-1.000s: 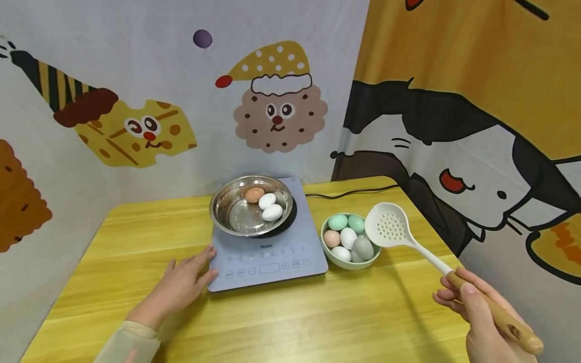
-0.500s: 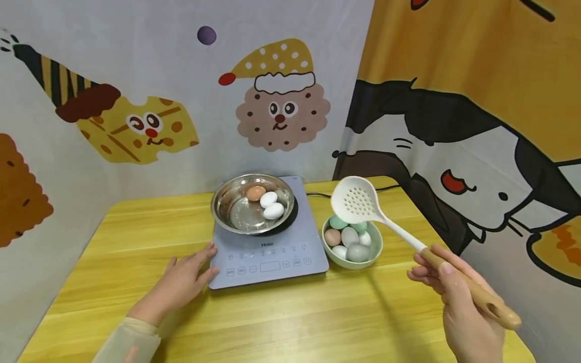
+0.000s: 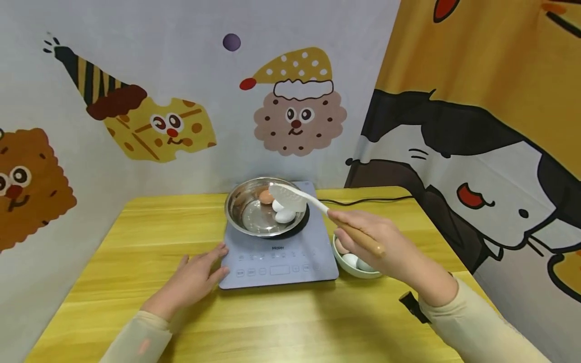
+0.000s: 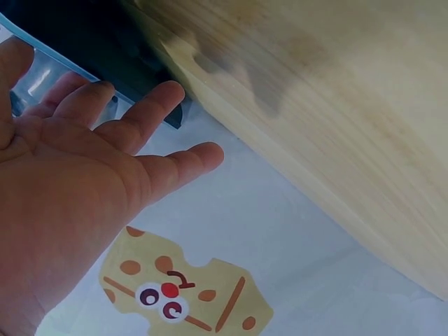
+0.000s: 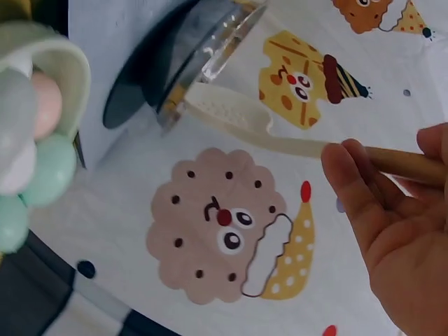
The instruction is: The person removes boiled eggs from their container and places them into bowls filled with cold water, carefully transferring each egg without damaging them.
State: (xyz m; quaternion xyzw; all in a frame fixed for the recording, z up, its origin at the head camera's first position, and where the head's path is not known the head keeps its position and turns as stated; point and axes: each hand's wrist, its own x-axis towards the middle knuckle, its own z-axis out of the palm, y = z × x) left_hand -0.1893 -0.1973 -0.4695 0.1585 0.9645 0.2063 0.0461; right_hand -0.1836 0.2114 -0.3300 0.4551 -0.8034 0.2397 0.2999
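Note:
My right hand (image 3: 383,239) grips the wooden handle of a white slotted spoon (image 3: 292,197). The spoon's perforated head is over the right side of a round steel pan (image 3: 235,218), in front of part of the eggs. In the pan lie a brown egg (image 3: 265,197) and two white eggs (image 3: 285,216). The pan sits on a grey-blue induction cooker (image 3: 281,262). My left hand (image 3: 192,280) rests at the cooker's left edge, fingers extended; in the left wrist view its fingers (image 4: 150,115) are spread near the cooker's dark underside.
A pale green bowl (image 3: 356,273) of several eggs stands right of the cooker, partly hidden by my right hand. Green eggs (image 5: 52,168) show there in the right wrist view. A black cord (image 3: 363,201) runs behind along the yellow wooden table (image 3: 254,327). Printed curtains surround the table.
My right hand has carried the slotted spoon leftward from beside and above the egg bowl to over the pan. My left hand has stayed at the cooker's edge. The head view has shifted slightly.

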